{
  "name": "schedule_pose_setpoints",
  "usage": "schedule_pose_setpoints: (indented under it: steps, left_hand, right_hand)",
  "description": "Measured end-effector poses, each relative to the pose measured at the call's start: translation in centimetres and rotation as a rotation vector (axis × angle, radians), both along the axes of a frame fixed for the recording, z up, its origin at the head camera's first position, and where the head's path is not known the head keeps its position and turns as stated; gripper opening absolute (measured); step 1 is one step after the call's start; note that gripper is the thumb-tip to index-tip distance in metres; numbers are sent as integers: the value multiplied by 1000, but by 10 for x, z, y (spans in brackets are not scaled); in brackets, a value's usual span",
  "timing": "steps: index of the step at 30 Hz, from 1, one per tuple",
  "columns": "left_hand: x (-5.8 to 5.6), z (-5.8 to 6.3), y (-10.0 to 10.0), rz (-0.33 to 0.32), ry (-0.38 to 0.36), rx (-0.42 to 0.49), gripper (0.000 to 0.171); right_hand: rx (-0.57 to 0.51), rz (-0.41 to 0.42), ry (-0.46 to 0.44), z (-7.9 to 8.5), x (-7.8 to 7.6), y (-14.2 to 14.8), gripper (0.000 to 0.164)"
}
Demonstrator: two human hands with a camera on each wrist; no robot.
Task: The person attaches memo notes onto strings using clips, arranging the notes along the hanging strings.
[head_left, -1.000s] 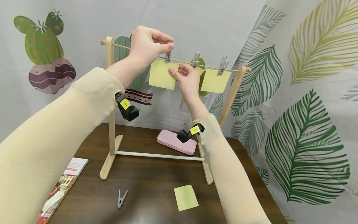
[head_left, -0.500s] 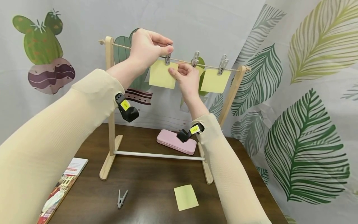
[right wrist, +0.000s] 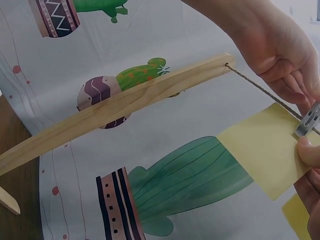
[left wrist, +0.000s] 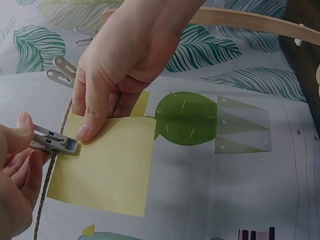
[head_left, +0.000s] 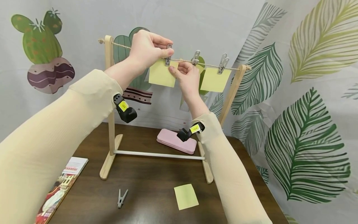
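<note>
Yellow note (head_left: 160, 74), partly hidden, is pinched by the right hand (head_left: 189, 77), while the left hand (head_left: 148, 48) pinches a half-covered clip (head_left: 167, 62).

A pink pencil case (head_left: 174, 142) lies slantwise at the far middle of the dark brown wooden tabletop (head_left: 151, 183). At the left lies a booklet (head_left: 67, 180), white with red print at its far end, colourfully illustrated nearer. Beyond hangs a pale fabric backdrop (head_left: 86, 21), with a green cactus print (head_left: 42, 43) at left and a big dark green leaf print (head_left: 307, 149) at right.
</note>
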State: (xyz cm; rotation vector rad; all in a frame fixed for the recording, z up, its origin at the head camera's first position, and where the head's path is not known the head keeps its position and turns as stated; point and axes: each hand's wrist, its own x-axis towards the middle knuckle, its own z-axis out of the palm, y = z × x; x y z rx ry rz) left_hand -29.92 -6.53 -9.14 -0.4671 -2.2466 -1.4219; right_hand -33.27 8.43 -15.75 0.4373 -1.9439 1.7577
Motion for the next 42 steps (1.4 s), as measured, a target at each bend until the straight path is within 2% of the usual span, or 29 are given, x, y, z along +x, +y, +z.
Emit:
schedule_pose_setpoints:
  steps: [10, 16, 26, 36, 42]
  left_hand:
    - [1, -2, -2, 9, 3, -75, 39]
    - [2, -2, -5, -4, 8, -89, 41]
    - [8, -4, -8, -20, 13, -151, 48]
    - [11, -4, -7, -54, 20, -150, 52]
    - [13, -9, -7, -79, 6, -109, 56]
  right_hand:
    - [-6, 9, -13, -1, 1, -1, 27]
    - [-8, 10, -19, -5, 0, 0, 30]
    - [7, 37, -11, -13, 4, 0, 28]
    - [39, 55, -29, -24, 6, 2, 30]
    - [12, 134, -51, -36, 7, 6, 29]
